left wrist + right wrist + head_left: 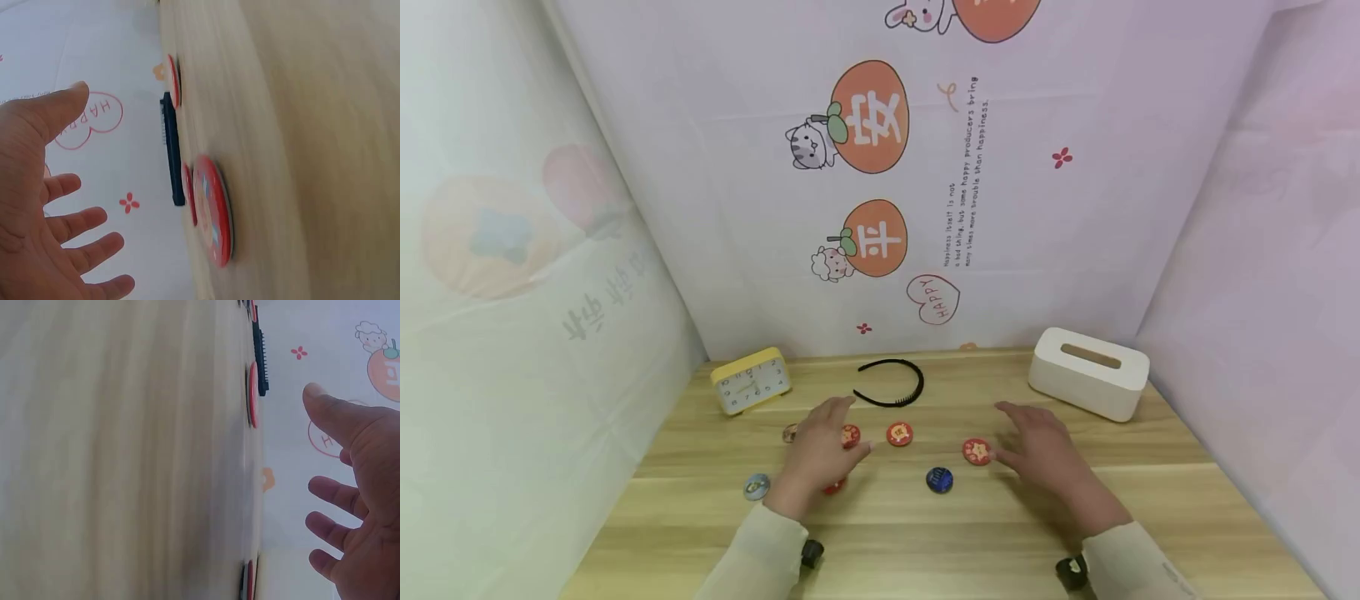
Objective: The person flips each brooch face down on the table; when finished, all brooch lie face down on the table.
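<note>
Reaching is best done low and gently, the left hand being held empty, fingers spread, near a half-hidden red badge, the right hand likewise near the star badge on the wooden table.

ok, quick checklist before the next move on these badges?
1. Left hand free: ok, holds nothing.
2. Right hand free: ok, holds nothing.
3. Round dark-blue badge unobstructed: ok, fully visible in the head view.
4. Round red badge beside the left wrist unobstructed: not ok, partly covered in the head view.
5. That badge's complete design: cannot tell, covered or seen too obliquely.
6. Yellow-framed rectangular clock clear of hands: ok, stands apart.
</note>
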{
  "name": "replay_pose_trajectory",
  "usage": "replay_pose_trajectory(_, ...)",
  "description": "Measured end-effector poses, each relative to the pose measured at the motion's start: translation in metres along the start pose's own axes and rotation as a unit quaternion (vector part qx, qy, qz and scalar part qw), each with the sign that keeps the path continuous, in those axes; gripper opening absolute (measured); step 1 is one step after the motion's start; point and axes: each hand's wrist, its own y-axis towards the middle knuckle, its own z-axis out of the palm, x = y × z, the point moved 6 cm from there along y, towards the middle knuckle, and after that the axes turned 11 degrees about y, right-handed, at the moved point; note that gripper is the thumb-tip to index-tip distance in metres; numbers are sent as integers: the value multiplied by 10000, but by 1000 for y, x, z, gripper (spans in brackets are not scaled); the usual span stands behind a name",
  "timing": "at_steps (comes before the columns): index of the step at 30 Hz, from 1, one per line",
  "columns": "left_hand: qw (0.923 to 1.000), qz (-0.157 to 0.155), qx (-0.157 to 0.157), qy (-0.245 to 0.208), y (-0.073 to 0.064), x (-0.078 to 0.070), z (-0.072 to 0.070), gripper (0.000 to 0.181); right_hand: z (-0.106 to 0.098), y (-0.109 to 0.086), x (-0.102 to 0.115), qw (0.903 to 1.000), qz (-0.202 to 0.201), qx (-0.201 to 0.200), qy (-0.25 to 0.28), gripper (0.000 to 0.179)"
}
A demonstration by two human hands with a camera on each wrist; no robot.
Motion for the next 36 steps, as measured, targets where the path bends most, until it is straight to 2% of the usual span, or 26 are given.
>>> replay_pose_trajectory(9, 9981, 152, -13, -600, 9, -15, 13, 82, -5, -2, -15, 9991, 5, 10, 435, 65)
replay_pose_trajectory(14, 9956, 111, 214, -901, 14, -26, 18, 79, -10, -4, -18, 9982, 11, 17, 594, 51)
replay_pose_trajectory(18, 9933, 161, 268, -1110, 18, -34, 24, 77, -12, -6, -22, 9983, 77, 102, 567, 49)
replay_pose_trajectory(29, 9897, 397, 403, -1316, 27, -62, 34, 63, -17, -10, -37, 9977, 148, 158, 635, 44)
replay_pose_trajectory(36, 9913, 357, 556, -1137, 35, -77, 41, 61, -22, -13, -46, 9964, 281, 288, 748, 53)
